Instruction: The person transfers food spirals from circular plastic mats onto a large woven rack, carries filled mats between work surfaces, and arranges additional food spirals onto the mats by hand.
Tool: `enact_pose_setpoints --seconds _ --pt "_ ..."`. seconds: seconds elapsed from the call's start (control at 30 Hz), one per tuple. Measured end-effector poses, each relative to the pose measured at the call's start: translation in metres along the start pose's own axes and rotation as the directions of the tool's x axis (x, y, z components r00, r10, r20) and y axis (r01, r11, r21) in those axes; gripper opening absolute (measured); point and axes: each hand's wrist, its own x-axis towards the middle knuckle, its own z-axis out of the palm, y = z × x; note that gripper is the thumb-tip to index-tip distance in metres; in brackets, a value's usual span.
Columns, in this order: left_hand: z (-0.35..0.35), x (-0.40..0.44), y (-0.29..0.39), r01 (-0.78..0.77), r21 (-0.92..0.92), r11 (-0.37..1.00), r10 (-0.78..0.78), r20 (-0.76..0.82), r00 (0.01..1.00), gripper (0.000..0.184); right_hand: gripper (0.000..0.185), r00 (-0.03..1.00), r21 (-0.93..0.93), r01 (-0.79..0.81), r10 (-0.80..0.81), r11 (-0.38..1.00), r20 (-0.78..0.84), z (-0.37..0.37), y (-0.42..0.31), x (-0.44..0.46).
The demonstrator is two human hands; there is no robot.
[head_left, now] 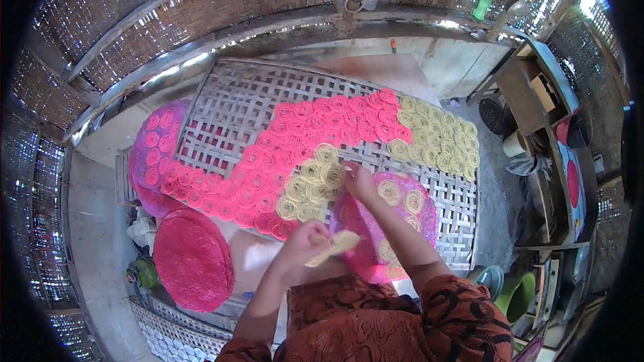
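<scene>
My left hand [310, 240], low in the middle, pinches a pale yellow noodle-like coil [341, 245] held above the woven rack's near edge. My right hand [361, 184] reaches over the woven bamboo rack [235, 87], its fingertips closed at the edge of a group of yellow coils [312, 184]; what they hold is too small to make out. Many pink coils [335, 117] lie in a band across the rack, with more yellow coils [443, 137] at its right end. Beneath my right forearm lies a round pink sheet [419, 218] bearing several yellow coils.
A stack of round pink-red sheets [194, 261] stands at the lower left. Behind it is a purple-pink round sheet [144, 151] with pink coils. Green [516, 295] and grey [486, 280] containers stand lower right, below a wooden shelf unit [523, 87].
</scene>
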Motion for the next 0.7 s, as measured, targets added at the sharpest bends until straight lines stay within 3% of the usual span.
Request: enact_pose_setpoints --seconds 0.03,0.07,0.1,0.13,0.17,0.23,0.33,0.37,0.47,0.53,0.57,0.6,0.63,0.67,0.7 --pt "-0.012 0.006 -0.011 -0.002 -0.019 1.000 0.001 -0.089 0.996 0.018 0.037 0.948 0.013 0.262 -0.255 0.965 -0.192 0.004 0.001 -0.009" --pt "-0.021 0.013 -0.020 -0.008 -0.043 0.999 0.000 -0.176 0.984 0.018 0.037 0.946 0.007 0.267 -0.261 0.964 -0.192 -0.004 -0.013 -0.019" --pt "-0.028 0.022 -0.022 -0.015 -0.049 0.999 0.006 -0.180 0.984 0.018 0.036 0.984 0.416 0.108 -0.156 0.903 0.082 -0.025 -0.042 -0.039" --pt "-0.034 0.032 -0.021 0.014 -0.126 0.992 -0.038 -0.190 0.981 0.018 0.036 0.916 0.696 -0.170 -0.148 0.698 0.373 -0.039 -0.061 -0.053" --pt "-0.038 0.041 -0.023 0.042 -0.204 0.978 -0.083 -0.195 0.977 0.019 0.036 0.916 0.689 -0.171 -0.145 0.705 0.375 -0.042 -0.064 -0.058" --pt "-0.043 0.063 -0.034 0.047 -0.257 0.965 -0.105 -0.217 0.971 0.019 0.031 0.742 0.741 -0.348 -0.314 0.574 0.592 -0.051 -0.067 -0.061" --pt "-0.045 0.095 -0.039 0.031 -0.377 0.926 -0.124 -0.224 0.967 0.019 0.026 0.828 0.722 -0.289 -0.215 0.629 0.518 -0.048 -0.041 -0.035" --pt "-0.042 0.103 -0.039 0.005 -0.410 0.912 -0.101 -0.213 0.972 0.018 0.027 0.848 0.777 -0.197 -0.294 0.598 0.441 -0.049 -0.041 -0.027" --pt "-0.044 0.126 -0.035 0.025 -0.405 0.914 -0.105 -0.177 0.979 0.020 0.034 0.843 0.845 -0.224 -0.338 0.486 0.418 -0.048 -0.030 -0.001" --pt "-0.046 0.139 -0.035 -0.005 -0.384 0.923 -0.123 -0.308 0.943 0.024 0.040 0.870 0.863 -0.188 -0.328 0.469 0.368 -0.056 -0.030 0.009" --pt "-0.045 0.148 -0.046 -0.159 -0.362 0.919 -0.004 -0.410 0.912 0.030 0.042 0.942 0.833 -0.138 -0.189 0.535 0.278 -0.061 -0.032 0.016" --pt "-0.049 0.152 -0.059 -0.159 -0.359 0.920 -0.004 -0.414 0.910 0.030 0.044 0.985 0.792 -0.101 -0.054 0.603 0.167 -0.067 -0.034 0.021" --pt "-0.056 0.153 -0.065 -0.112 -0.115 0.987 0.047 -0.459 0.887 0.032 0.049 0.995 0.680 -0.078 0.016 0.729 0.097 -0.071 -0.029 0.031" --pt "-0.063 0.156 -0.077 -0.049 0.137 0.989 0.110 -0.488 0.866 0.033 0.049 0.995 0.683 -0.075 0.013 0.727 0.096 -0.067 -0.018 0.042" --pt "-0.066 0.157 -0.090 -0.111 0.049 0.993 0.121 -0.504 0.855 0.035 0.053 0.998 0.651 -0.022 -0.020 0.759 0.057 -0.061 -0.007 0.053"
